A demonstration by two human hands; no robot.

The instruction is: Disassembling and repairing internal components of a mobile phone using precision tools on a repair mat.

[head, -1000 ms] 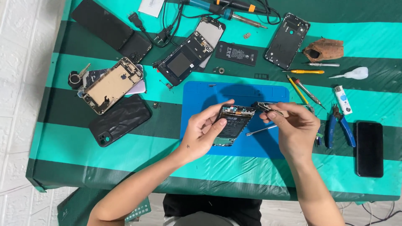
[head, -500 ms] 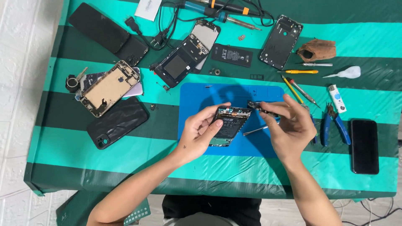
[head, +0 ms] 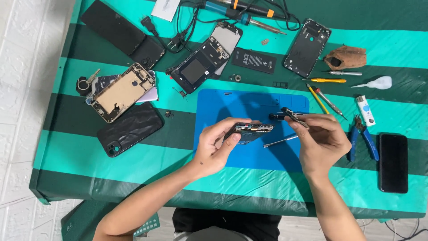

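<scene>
My left hand (head: 217, 148) grips an opened phone body (head: 248, 131) by its left end and holds it tilted on edge above the blue work mat (head: 232, 100). My right hand (head: 322, 140) is to the right of the phone and pinches a small dark metal part (head: 294, 117) between thumb and fingers, close to the phone's right end. A black screwdriver handle (head: 277, 116) lies on the mat just behind that part. Beneath my right hand a thin metal tool (head: 280, 141) rests on the mat.
On the green striped tablecloth (head: 89, 151) lie a gold phone frame (head: 121, 91), a black phone case (head: 130, 128), opened phones (head: 201, 63), a battery (head: 253, 60), a black back housing (head: 307, 47), a soldering iron (head: 249, 18), blue pliers (head: 362, 136), screwdrivers (head: 324, 101) and a dark phone (head: 393, 162).
The phone body has turned from lying nearly flat to standing on edge in my left hand. My right hand stayed by its right end with the small part.
</scene>
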